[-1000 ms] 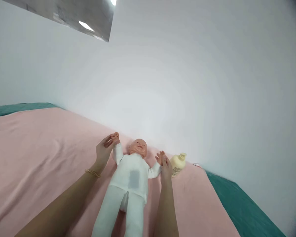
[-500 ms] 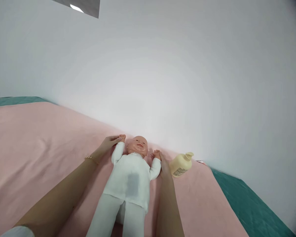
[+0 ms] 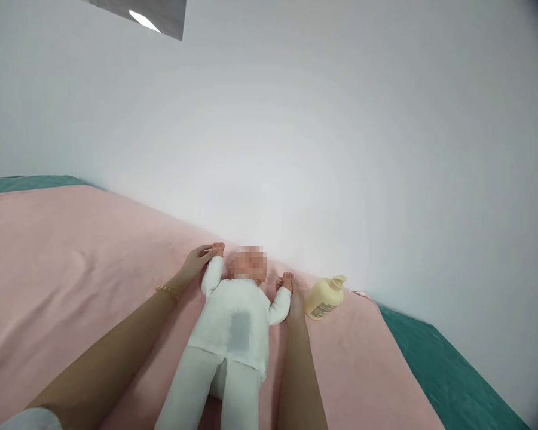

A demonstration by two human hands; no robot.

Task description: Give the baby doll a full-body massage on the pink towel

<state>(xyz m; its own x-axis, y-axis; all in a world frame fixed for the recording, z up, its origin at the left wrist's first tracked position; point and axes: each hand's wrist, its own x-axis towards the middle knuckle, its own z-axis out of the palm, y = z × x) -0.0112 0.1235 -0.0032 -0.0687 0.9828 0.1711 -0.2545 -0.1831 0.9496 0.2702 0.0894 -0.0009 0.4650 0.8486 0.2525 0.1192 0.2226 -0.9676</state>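
A baby doll (image 3: 233, 331) in a white suit lies on its back on a pink blanket (image 3: 72, 269), head toward the wall. My left hand (image 3: 196, 263) is closed around the doll's small hand, which is raised beside the head. My right hand (image 3: 295, 301) grips the doll's other hand at the wrist, pressed low by the blanket. Both doll arms are bent upward. A gold bracelet sits on my left wrist.
A cream pump bottle (image 3: 325, 297) lies on its side on the blanket just right of my right hand. Teal bedding (image 3: 434, 364) shows past the blanket's right edge and at far left. A white wall stands close behind the doll's head.
The doll's arms, spread wide and lifted a second ago, have been brought down beside its head onto the blanket. The view has shifted slightly.
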